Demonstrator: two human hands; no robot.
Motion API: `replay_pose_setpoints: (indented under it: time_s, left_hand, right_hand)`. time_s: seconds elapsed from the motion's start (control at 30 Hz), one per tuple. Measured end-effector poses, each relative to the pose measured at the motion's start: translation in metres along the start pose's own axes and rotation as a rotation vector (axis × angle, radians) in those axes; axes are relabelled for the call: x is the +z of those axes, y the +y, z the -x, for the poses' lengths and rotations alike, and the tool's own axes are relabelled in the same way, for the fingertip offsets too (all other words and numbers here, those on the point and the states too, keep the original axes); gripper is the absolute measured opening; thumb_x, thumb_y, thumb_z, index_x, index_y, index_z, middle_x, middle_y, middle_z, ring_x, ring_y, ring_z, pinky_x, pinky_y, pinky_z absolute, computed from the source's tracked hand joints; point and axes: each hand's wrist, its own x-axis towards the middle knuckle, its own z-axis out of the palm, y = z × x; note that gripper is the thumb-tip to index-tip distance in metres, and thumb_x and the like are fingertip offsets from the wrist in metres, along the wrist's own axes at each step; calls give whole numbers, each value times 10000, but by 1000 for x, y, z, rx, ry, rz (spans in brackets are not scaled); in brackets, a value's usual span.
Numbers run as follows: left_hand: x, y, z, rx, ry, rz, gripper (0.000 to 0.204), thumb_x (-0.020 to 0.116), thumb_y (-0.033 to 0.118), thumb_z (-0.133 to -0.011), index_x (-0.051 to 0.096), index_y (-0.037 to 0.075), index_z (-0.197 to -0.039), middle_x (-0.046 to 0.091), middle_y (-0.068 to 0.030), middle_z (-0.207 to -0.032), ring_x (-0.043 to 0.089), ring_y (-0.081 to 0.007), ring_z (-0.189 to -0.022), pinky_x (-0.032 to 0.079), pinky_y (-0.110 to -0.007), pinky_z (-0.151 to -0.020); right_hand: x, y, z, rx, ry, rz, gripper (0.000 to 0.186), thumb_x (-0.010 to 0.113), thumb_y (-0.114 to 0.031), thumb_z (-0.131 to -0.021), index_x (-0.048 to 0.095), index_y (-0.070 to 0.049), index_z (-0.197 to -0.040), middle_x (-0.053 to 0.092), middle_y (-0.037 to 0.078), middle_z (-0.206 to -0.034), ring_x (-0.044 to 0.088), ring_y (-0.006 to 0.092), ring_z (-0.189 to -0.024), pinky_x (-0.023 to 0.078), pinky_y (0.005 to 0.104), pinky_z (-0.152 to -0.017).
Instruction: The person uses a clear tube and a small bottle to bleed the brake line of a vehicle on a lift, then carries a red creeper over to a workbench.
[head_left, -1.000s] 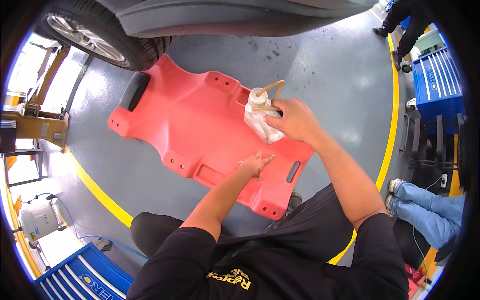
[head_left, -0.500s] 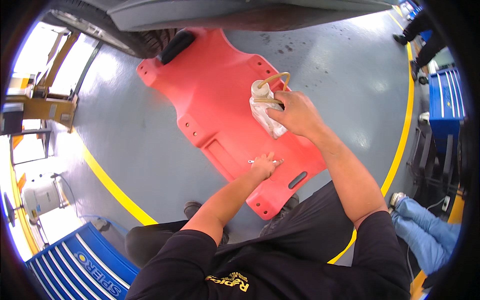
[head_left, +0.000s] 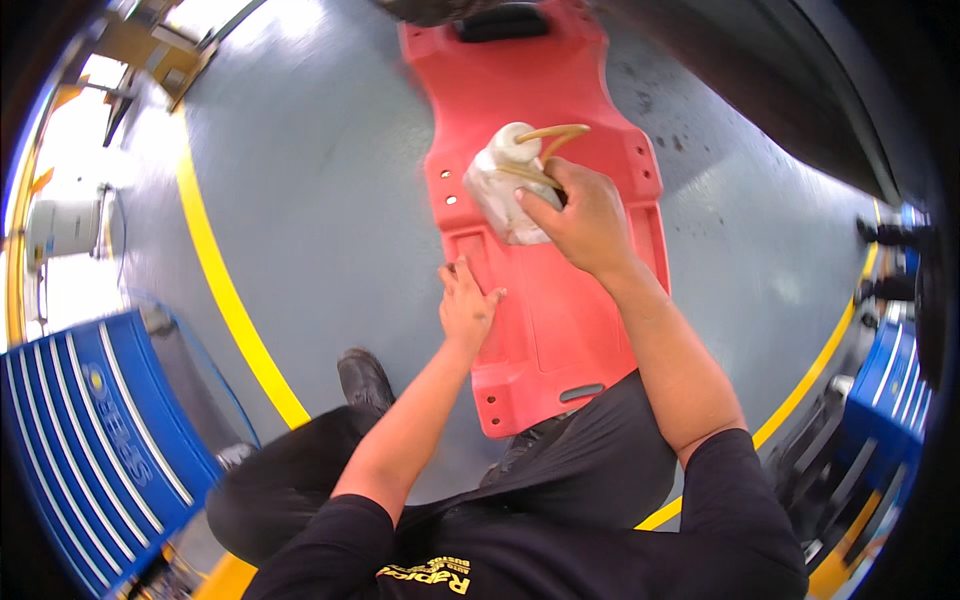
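My right hand point(head_left: 585, 215) is closed on a cloudy white plastic bottle point(head_left: 488, 195) with a round cap and a looped tan hose point(head_left: 560, 130), held over the middle of a red creeper board point(head_left: 530, 85). My left hand point(head_left: 466, 305) lies on the board's left edge below the bottle, fingers spread, with nothing visible in it. The board runs away from me, its black headrest point(head_left: 500, 22) at the far end and its slotted handle close to my knees.
A dark car body point(head_left: 800, 80) overhangs the upper right. Blue drawer cabinets stand at lower left point(head_left: 90, 440) and right point(head_left: 895, 370). A person's dark-clad legs point(head_left: 890, 235) show at the right edge. Yellow lines point(head_left: 230, 290) run along the floor beside me.
The view has turned, and the board now points straight away from me. My left hand has shifted leftward to its edge, fingers spreading. My right hand still holds the bottle, now further left.
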Motion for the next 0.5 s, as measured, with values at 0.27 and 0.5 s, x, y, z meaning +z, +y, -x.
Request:
replay_pose_setpoints:
  time_s: [0.27,0.5]
  left_hand:
    - [27,-24,-10,106,-435,-252,625,606,116,-862,400,177,-1449,226,-171,-1548,615,-369,-1067,552,-443,-865]
    - [43,-6,-3,222,-521,-164,599,421,56,-901,399,259,-1464,249,-79,-1549,579,-354,-1122,517,-440,-957]
  right_hand:
    - [45,-26,-56,-165,-104,70,350,666,-321,-799,616,20,-857,620,210,-758,617,357,-695,454,419,-630]
    - [135,-11,-136,-20,-150,169,449,603,-406,-779,691,-25,-999,691,216,-888,667,376,-881,517,462,-782]
